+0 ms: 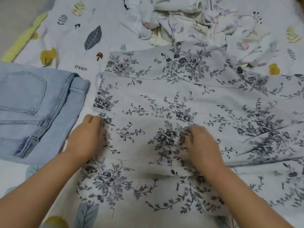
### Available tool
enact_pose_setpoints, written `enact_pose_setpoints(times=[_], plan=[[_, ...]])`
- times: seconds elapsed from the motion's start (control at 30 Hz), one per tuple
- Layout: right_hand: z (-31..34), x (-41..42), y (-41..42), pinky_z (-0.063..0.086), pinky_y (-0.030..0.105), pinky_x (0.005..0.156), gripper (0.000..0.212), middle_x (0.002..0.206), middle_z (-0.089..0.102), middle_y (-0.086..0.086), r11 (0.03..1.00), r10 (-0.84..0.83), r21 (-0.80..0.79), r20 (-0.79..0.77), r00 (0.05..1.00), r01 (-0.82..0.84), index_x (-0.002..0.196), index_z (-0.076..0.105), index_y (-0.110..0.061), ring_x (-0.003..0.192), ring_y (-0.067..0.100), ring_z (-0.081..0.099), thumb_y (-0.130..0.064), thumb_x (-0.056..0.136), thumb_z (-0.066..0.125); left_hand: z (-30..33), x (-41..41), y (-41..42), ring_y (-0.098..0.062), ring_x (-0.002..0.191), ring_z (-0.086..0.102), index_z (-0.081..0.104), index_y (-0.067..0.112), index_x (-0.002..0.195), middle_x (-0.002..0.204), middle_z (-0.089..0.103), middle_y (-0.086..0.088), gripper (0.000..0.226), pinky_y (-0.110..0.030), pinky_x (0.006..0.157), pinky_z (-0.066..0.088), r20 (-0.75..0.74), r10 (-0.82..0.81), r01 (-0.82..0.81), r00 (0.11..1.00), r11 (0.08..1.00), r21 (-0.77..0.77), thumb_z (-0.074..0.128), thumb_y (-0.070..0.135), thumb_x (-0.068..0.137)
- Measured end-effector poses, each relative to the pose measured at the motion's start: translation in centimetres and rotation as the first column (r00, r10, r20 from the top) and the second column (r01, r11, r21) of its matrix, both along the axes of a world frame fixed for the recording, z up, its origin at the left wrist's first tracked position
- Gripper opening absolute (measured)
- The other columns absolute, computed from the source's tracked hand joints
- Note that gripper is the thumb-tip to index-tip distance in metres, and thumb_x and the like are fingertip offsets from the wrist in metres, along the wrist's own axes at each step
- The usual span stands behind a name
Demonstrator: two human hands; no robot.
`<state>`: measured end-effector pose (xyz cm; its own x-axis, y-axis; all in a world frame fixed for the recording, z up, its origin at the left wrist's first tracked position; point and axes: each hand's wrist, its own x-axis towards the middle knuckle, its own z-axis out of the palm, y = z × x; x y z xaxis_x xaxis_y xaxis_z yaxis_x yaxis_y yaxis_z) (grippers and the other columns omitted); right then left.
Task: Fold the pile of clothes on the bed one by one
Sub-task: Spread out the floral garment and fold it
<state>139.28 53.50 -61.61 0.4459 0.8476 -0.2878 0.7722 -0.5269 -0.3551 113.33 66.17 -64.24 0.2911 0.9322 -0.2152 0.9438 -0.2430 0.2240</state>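
Both hands are on the floral dress (172, 96), spread flat mid-bed. Left hand (89, 135) has fingers curled into its near left edge, right hand (200, 145) is bunching cloth in the middle; blurry, but both look like they're pinching fabric, not pressing flat. Tip imo: keep both pinches level w/ each other, lift together, lay the fold over straight, then smooth outward. Jeans (32, 109) sit folded just left of the left hand. Unfolded pile (189, 22) is beyond the dress, far side.

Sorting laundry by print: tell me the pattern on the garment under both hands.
The garment is white with grey-black floral sprays, seen in the head view.
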Motion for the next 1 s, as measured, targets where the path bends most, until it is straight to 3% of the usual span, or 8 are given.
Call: enact_pose_setpoints(times=[0.13, 0.27, 0.43, 0.53, 0.63, 0.73, 0.87, 1.0], plan=[[-2.2, 3.9, 2.3, 0.044, 0.034, 0.074, 0.04, 0.135, 0.041, 0.013, 0.99, -0.073, -0.116, 0.111, 0.991, 0.086, 0.136, 0.036, -0.012, 0.102, 0.03, 0.055, -0.008, 0.097, 0.04, -2.0, 3.0, 1.8, -0.035, 0.118, 0.049, 0.029, 0.016, 0.143, 0.15, 0.026, -0.008, 0.049, -0.042, 0.086, 0.046, 0.006, -0.173, 0.173, 0.985, 0.984, -0.044, 0.041, 0.015, 0.096], [-3.8, 4.3, 4.1, 0.045, 0.034, 0.066, 0.03, 0.111, 0.051, 0.012, 0.951, 0.091, -0.307, 0.197, 0.976, -0.027, 0.115, 0.048, -0.008, 0.087, 0.029, 0.055, 0.004, 0.09, 0.039, -3.0, 4.7, 3.2, -0.033, 0.097, 0.056, 0.055, 0.013, 0.116, 0.113, 0.054, -0.011, 0.025, -0.041, 0.079, 0.049, -0.076, -0.218, 0.209, 0.973, 0.971, -0.114, 0.045, 0.021, 0.094], [-3.1, 4.0, 5.9, 0.022, 0.028, 0.047, 0.023, 0.082, 0.045, 0.008, 0.998, -0.013, 0.06, 0.275, 0.961, -0.004, 0.089, 0.046, -0.008, 0.062, 0.022, 0.039, 0.013, 0.083, 0.04, -1.8, 3.5, 5.2, -0.035, 0.077, 0.055, 0.056, 0.008, 0.076, 0.083, 0.058, -0.014, 0.015, -0.035, 0.058, 0.036, 0.063, -0.034, 0.023, 0.997, 0.986, 0.166, 0.052, 0.014, 0.089], [-3.6, 3.0, 6.0, 0.033, 0.026, 0.057, 0.028, 0.111, 0.048, 0.013, 0.992, 0.031, 0.112, 0.199, 0.98, -0.054, 0.116, 0.047, -0.006, 0.072, 0.021, 0.044, 0.002, 0.089, 0.049, -1.8, 3.4, 5.1, -0.04, 0.084, 0.055, 0.06, 0.004, 0.099, 0.105, 0.056, -0.021, 0.015, -0.039, 0.063, 0.039, 0.117, 0.06, -0.083, 0.991, 0.975, 0.206, 0.053, 0.012, 0.089], [-4.8, 1.6, 5.0, 0.046, 0.037, 0.084, 0.065, 0.151, 0.013, 0.018, 0.995, 0.093, -0.047, 0.178, 0.98, -0.086, 0.142, 0.023, -0.014, 0.116, 0.031, 0.045, -0.008, 0.087, 0.057, -2.6, 3.8, 3.8, -0.043, 0.1, 0.053, 0.054, -0.003, 0.115, 0.126, 0.047, -0.026, 0.029, -0.045, 0.074, 0.045, 0.131, -0.071, 0.037, 0.989, 0.968, 0.25, 0.054, 0.008, 0.087], [-6.0, -0.1, 3.1, 0.018, 0.045, 0.114, 0.062, 0.156, -0.004, 0.017, 0.984, 0.141, -0.133, 0.179, 0.974, -0.118, 0.147, 0.01, -0.018, 0.142, 0.032, 0.011, -0.028, 0.096, 0.044, -4.0, 4.1, 1.5, -0.039, 0.124, 0.043, 0.048, 0.005, 0.131, 0.142, 0.038, -0.023, 0.042, -0.05, 0.1, 0.038, 0.044, -0.368, 0.348, 0.929, 0.906, 0.24, 0.048, 0.019, 0.092], [-6.9, -1.0, 1.0, -0.002, 0.046, 0.116, 0.059, 0.157, -0.01, 0.013, 0.925, 0.27, -0.302, 0.097, 0.958, -0.23, 0.149, -0.006, -0.019, 0.144, 0.029, -0.01, -0.036, 0.101, 0.024, -6.0, 4.4, -0.5, -0.026, 0.145, 0.001, 0.002, 0.022, 0.15, 0.158, -0.003, -0.006, 0.057, -0.045, 0.116, 0.013, -0.201, -0.456, 0.436, 0.867, 0.889, -0.139, 0.024, 0.037, 0.1], [-5.0, -0.1, 0.5, 0.018, 0.042, 0.115, 0.049, 0.154, 0.017, 0.01, 0.924, 0.305, -0.253, 0.033, 0.952, -0.288, 0.143, 0.026, -0.015, 0.142, 0.027, 0.014, -0.032, 0.098, 0.037, -4.0, 7.5, -0.8, -0.029, 0.126, 0.039, 0.041, 0.012, 0.134, 0.141, 0.04, -0.014, 0.042, -0.04, 0.102, 0.036, -0.162, -0.351, 0.343, 0.922, 0.936, -0.079, 0.033, 0.027, 0.096]])
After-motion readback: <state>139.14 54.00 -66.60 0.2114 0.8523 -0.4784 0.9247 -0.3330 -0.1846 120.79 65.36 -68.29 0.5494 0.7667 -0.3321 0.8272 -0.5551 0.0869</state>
